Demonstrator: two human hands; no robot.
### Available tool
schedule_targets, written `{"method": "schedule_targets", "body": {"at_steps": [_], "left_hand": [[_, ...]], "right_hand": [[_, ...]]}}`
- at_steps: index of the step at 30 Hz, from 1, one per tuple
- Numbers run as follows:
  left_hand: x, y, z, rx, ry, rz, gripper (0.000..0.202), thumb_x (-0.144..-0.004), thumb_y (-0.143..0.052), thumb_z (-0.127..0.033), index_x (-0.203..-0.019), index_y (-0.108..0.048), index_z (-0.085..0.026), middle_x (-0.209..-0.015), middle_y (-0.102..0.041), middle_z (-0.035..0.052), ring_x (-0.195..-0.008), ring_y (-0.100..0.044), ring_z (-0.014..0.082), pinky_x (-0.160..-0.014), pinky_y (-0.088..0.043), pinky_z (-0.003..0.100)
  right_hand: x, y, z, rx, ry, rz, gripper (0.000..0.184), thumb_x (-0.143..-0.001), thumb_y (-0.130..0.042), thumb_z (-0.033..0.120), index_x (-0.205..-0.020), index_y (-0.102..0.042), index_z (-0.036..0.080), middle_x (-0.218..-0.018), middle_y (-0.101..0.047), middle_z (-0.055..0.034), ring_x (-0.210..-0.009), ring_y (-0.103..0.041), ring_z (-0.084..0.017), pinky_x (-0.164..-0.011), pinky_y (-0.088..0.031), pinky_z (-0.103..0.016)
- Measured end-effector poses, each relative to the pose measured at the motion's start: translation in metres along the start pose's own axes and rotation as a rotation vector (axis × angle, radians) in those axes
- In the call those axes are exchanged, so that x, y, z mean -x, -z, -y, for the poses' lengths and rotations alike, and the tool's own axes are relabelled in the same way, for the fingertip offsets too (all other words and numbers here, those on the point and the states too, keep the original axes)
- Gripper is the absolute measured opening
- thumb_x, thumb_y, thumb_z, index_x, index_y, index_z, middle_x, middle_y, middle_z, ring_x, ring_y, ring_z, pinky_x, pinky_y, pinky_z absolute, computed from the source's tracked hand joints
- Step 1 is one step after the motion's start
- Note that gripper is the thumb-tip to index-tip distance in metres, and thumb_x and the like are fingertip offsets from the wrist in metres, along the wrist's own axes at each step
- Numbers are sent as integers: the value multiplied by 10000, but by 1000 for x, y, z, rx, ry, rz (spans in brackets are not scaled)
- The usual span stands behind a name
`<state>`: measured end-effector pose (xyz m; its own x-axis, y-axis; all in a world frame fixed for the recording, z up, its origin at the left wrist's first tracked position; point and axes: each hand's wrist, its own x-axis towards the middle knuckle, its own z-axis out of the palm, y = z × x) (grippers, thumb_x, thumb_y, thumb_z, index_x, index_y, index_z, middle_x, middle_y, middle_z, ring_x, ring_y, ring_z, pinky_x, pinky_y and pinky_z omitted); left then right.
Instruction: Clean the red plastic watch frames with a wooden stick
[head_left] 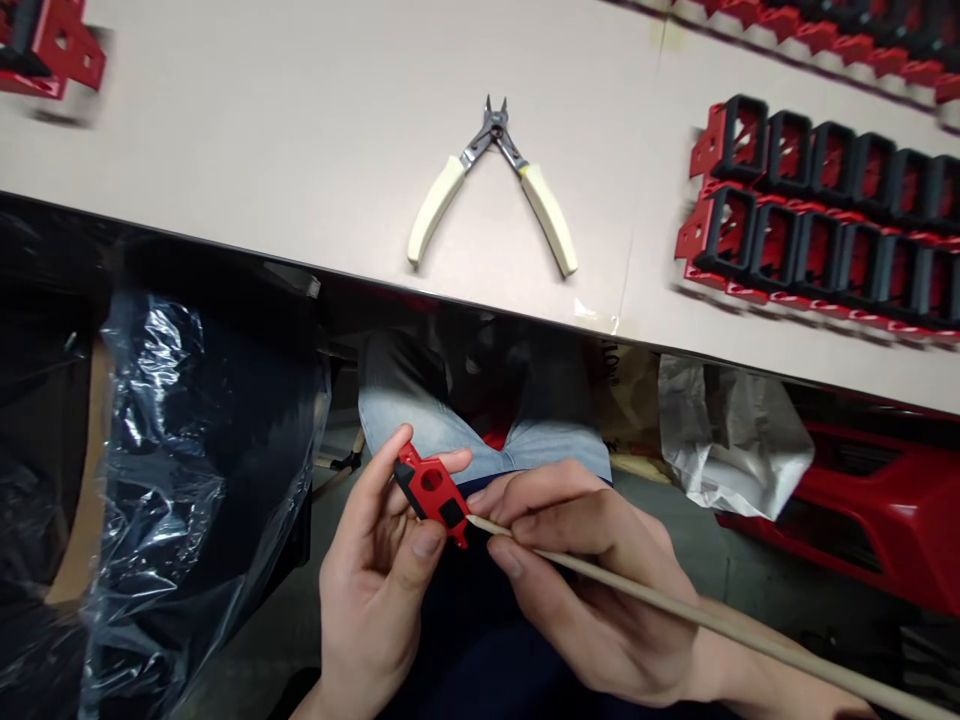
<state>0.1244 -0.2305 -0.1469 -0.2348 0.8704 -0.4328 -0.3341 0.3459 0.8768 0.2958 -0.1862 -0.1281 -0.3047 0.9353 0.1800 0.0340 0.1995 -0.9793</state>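
Observation:
Below the table edge, my left hand (pixel 386 575) grips a small red and black plastic part (pixel 435 492) between thumb and fingers. The part has a round hole and a dark square opening on its red face. My right hand (pixel 592 570) pinches a thin, pale wooden stick (pixel 637 592) like a pencil. Its pointed tip is at the part's right edge, close to the square opening; whether it presses in I cannot tell. On the table lies a pair of side cutters (pixel 495 150) with cream handles, jaws pointing away and handles spread.
Rows of similar red and black parts (pixel 817 220) stand on the table (pixel 300 130) at right, with more along the far right. Another red and black piece (pixel 64 45) sits at far left. Plastic-wrapped material (pixel 202 450) is at left below the table; a plastic bag (pixel 727 440) hangs right.

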Motion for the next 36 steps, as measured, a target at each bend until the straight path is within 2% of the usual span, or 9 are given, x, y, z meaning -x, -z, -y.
{"method": "schedule_targets", "body": {"at_steps": [4, 10, 15, 25, 30, 36], "left_hand": [[0, 2, 1, -21, -22, -1, 476, -965, -834, -360, -1424, -716, -406, -1264, -842, 43, -1045, -839, 216, -954, -668, 294], [0, 2, 2, -33, -88, 30, 492, -979, -816, -267, -1433, -711, -425, -1276, -839, 25, -1124, -820, 203, -951, -655, 236], [-2, -5, 3, -45, -148, 0, 456, -970, -828, -274, -1387, -737, -436, -1243, -850, -17, -1106, -823, 172, -932, -645, 202], [-1, 0, 4, -11, -64, 39, 436, -994, -801, -300, -1404, -729, -431, -1221, -856, 10, -1103, -825, 177, -936, -640, 213], [-2, -1, 6, -9, -66, 29, 422, -1014, -776, -333, -1421, -721, -430, -1209, -859, 10, -1083, -830, 177, -941, -640, 217], [-1, -2, 9, -13, -92, 11, 444, -1006, -787, -308, -1430, -716, -417, -1230, -854, 15, -1106, -823, 174, -943, -629, 195]], "right_hand": [[0, 0, -1, 38, 46, 31, 314, -955, -683, 10, -1160, -620, 238, -1061, -747, -81, -1030, -829, -241, -859, -749, -362], [2, 1, -1, 83, 55, 69, 324, -956, -664, -17, -1159, -586, 223, -1071, -724, -92, -1038, -818, -232, -872, -744, -352], [2, 0, -3, 127, 104, 77, 326, -950, -652, -34, -1176, -580, 189, -1090, -720, -106, -1058, -808, -238, -896, -737, -369], [6, 1, -5, 165, 95, 71, 336, -962, -656, -32, -1200, -581, 192, -1110, -723, -105, -1018, -807, -219, -854, -736, -337], [3, -1, -3, 88, 77, 68, 352, -950, -659, -46, -1188, -582, 200, -1106, -718, -98, -1051, -812, -237, -875, -735, -359], [3, -1, -3, 109, 93, 76, 338, -960, -651, -27, -1192, -587, 210, -1081, -724, -90, -1047, -806, -238, -884, -736, -377]]}}
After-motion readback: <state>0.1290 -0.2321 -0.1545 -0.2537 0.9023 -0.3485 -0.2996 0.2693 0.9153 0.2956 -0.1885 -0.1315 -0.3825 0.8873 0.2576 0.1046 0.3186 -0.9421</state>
